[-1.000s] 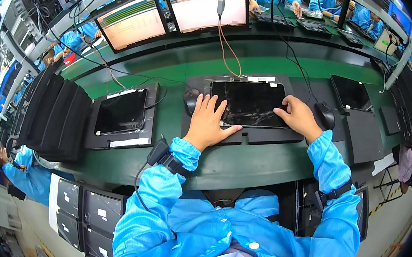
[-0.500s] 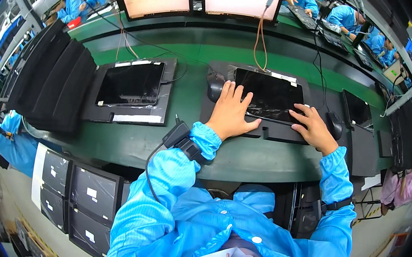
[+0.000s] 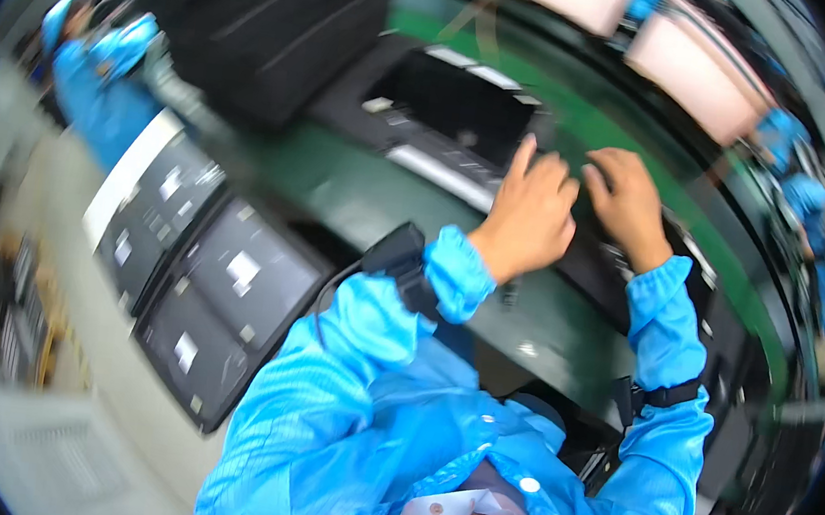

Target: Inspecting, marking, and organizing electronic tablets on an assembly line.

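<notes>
At twelve o'clock, the green table (image 3: pixel 354 191) bears a black tablet (image 3: pixel 449 103). Left hand (image 3: pixel 530 215) loosely spread, right hand (image 3: pixel 631 205) half-curled; co-worker (image 3: pixel 97 104) at ten.

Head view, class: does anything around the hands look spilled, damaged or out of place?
Nothing plainly stands out: the tablet lies on its black pad on the green table. Blur could hide small damage.

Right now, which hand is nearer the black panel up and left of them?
The left hand: its index finger shows at the right edge of the black panel; the right hand is farther right.
</notes>
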The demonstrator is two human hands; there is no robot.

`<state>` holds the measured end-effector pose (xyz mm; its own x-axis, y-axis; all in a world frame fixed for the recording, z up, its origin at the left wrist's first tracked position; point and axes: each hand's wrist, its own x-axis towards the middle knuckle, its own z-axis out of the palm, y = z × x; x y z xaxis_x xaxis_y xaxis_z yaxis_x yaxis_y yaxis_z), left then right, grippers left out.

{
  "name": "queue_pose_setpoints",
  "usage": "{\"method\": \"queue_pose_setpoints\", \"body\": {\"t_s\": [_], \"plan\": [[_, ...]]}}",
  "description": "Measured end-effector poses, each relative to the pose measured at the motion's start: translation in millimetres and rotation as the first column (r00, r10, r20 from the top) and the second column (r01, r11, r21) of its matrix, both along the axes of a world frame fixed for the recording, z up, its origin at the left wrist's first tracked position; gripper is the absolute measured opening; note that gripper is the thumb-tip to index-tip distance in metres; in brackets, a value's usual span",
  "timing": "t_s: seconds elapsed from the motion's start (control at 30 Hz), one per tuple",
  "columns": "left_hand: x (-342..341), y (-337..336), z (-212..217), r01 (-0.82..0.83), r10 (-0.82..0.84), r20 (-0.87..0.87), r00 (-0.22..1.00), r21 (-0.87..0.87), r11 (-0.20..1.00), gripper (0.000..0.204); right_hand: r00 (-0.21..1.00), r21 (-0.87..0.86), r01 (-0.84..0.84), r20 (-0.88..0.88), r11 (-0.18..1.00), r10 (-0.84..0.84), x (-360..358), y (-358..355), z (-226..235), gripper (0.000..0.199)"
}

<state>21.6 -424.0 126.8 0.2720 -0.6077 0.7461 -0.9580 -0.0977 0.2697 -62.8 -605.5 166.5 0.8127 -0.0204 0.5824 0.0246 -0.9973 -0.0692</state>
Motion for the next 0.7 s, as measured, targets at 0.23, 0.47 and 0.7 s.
{"method": "queue_pose_setpoints", "body": {"t_s": [0.23,0.47,0.7], "plan": [[102.1,68.2,-31.9,-0.247,0.295,-0.139,0.945,0.284,0.926,0.070,0.934,0.209,-0.089,-0.323,0.974,0.155,107.1,18.1,-37.0,0.023],[127.4,67.2,-35.9,-0.228,0.231,-0.022,0.973,0.089,0.970,0.064,0.888,0.341,0.023,-0.439,0.940,0.138,106.6,30.8,20.5,0.028],[119.5,132.6,13.9,-0.169,0.227,0.149,0.963,-0.324,0.931,0.042,0.995,0.167,-0.068,-0.054,0.984,0.078,70.0,68.3,87.2,0.062]]}}
